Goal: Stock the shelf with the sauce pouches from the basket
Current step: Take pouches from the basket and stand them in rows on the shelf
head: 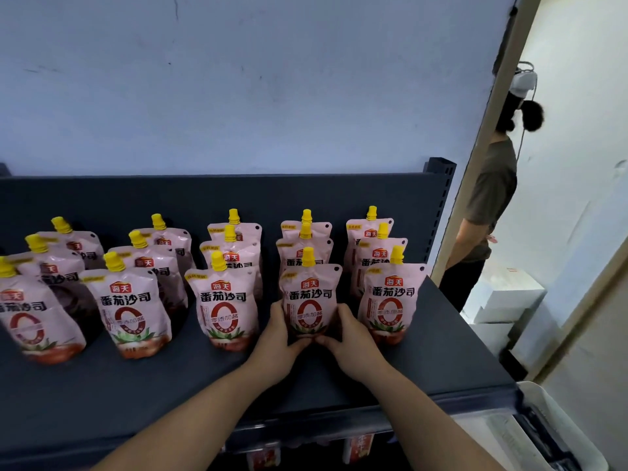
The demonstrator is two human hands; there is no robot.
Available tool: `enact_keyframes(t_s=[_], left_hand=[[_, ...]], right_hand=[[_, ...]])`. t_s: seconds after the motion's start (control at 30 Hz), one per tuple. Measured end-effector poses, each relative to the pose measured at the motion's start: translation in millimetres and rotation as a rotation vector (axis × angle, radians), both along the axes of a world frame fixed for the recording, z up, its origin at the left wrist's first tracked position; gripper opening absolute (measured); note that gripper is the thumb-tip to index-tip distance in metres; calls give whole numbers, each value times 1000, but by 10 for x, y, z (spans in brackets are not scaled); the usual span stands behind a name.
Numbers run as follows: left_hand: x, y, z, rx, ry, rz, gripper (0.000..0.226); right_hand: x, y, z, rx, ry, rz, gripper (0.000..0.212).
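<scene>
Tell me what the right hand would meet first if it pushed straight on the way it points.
The right hand holds the front pouch; going on, that likely bumps the pouch behind it.

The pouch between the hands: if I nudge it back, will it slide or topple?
Probably tips rather than slides: the pouch stands tall on a narrow base, yellow cap on top. Likely soft, not stiff; neighbours on the shelf bulge unevenly. The left hand and right hand grip it low.

Fifteen sauce pouches (pixel 221 300) on one shelf (pixel 142 396), five columns of three; perhaps two more pouches below (pixel 356 448), blurred; one basket (pixel 540 399); one bystander (pixel 492 198).
</scene>
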State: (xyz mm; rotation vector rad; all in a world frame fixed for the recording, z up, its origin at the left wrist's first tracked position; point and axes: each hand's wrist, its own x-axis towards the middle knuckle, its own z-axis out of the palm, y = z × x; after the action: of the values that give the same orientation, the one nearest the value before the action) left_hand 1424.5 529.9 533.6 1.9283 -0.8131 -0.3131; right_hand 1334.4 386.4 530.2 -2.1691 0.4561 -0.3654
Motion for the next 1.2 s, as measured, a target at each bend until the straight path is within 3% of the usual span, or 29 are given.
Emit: enact_keyframes(t_s=[0.23, 0.47, 0.57, 0.7, 0.77, 1.0, 1.2], left_hand=[[-62, 26, 35, 42, -41, 56, 77], [-132, 350, 73, 187, -150, -23, 106], [-119, 603, 154, 307, -182, -39, 97], [-88, 979, 329, 455, -318, -85, 66], [-51, 1196, 429, 507, -378, -78, 56], [142, 2379, 811, 649, -558, 204, 52], [254, 3918, 967, 725, -479, 467, 58]], right_hand=[[-21, -5, 19, 23, -5, 10, 43], [-187, 60, 119, -99, 59, -90, 50], [-269, 83, 243, -263, 236, -76, 53], [-292, 245, 508, -521, 531, 2, 56], [-246, 433, 635, -615, 569, 35, 55], [170, 1703, 986, -856, 209, 131, 48], [647, 3122, 1080, -877, 39, 344, 47]])
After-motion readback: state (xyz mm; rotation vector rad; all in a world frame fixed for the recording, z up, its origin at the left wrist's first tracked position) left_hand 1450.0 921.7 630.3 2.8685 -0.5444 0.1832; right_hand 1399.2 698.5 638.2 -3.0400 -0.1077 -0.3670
